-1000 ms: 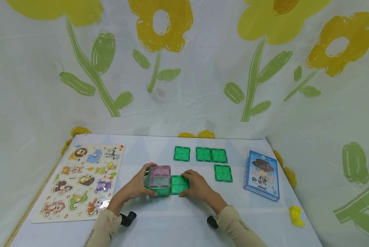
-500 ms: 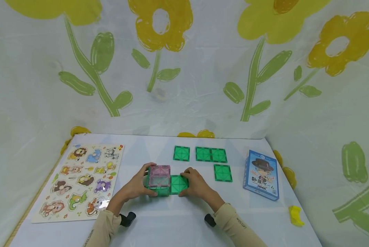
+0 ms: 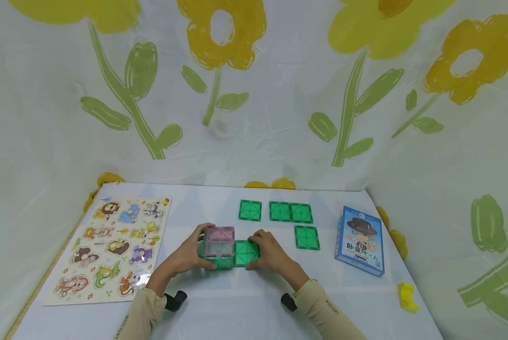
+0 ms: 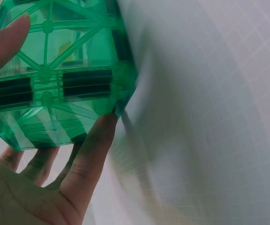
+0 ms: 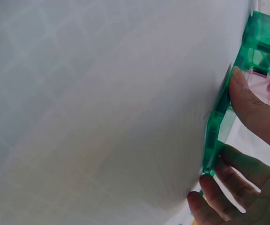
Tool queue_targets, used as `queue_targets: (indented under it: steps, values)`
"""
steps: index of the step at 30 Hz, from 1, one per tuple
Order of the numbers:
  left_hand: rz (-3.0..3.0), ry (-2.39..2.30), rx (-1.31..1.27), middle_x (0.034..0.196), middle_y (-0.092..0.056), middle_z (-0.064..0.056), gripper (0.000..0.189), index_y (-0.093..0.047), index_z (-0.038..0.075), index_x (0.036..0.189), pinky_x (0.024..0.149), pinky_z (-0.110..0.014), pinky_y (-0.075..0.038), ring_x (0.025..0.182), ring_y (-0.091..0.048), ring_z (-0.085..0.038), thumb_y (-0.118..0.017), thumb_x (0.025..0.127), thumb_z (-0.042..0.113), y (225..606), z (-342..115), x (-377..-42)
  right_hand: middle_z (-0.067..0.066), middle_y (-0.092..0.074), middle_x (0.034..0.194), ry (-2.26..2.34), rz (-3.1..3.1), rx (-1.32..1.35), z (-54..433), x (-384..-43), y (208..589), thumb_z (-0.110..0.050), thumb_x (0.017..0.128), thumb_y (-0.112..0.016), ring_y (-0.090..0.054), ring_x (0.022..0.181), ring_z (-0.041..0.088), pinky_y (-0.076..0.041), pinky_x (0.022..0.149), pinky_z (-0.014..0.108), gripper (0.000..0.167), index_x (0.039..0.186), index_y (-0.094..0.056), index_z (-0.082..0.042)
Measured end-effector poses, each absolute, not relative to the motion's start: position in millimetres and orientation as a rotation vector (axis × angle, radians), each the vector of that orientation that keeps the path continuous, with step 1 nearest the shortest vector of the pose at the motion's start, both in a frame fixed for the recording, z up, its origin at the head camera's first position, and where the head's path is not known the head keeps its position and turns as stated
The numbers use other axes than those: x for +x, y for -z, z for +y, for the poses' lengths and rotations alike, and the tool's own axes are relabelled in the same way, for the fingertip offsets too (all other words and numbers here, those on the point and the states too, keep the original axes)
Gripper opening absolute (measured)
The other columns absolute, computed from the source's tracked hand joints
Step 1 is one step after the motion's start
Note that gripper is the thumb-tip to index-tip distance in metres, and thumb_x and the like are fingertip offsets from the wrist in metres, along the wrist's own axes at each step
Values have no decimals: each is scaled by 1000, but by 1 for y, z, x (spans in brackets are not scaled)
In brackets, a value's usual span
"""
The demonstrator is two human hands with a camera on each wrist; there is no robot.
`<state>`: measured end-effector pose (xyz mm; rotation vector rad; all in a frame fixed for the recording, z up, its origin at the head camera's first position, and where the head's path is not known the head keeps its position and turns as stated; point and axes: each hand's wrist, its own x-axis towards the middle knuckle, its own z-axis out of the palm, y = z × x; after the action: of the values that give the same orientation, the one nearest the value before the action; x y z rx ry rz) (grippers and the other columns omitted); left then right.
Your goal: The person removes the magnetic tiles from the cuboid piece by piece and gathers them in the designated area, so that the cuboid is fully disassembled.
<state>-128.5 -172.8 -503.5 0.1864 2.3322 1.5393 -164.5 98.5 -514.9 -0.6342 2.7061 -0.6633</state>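
Lower centre of the frame, I see the left hand [image 3: 189, 253] gripping a pink-and-green tile block [image 3: 219, 243], the right hand [image 3: 272, 254] pinching a flat green tile [image 3: 245, 253] just beside it.

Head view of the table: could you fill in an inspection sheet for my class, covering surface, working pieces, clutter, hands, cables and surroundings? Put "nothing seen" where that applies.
Surface: white tabletop, with light reflections.
Working pieces: a green and pink tile block, a flat green tile beside it, and four loose green tiles farther back.
Clutter: animal puzzle board at the left, blue box at the right, small yellow piece near the right edge.
Hands: left hand grips the tile block; right hand holds the flat green tile.
Cables: nothing seen.
Surroundings: white sheeting printed with yellow flowers, behind and at both sides.
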Motion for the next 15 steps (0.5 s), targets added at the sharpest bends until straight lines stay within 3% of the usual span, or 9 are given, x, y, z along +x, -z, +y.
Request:
queue_targets:
  steps: [15]
  values:
    - [2314, -1549, 197, 163, -23, -22, 112, -24, 20, 155, 114, -74, -26, 149, -22, -53, -92, 66, 10, 502, -174, -128, 8, -54, 137, 719, 2690, -595, 98, -162, 517, -34, 73, -90, -51, 129, 27, -47, 111, 46, 78, 138, -55, -8]
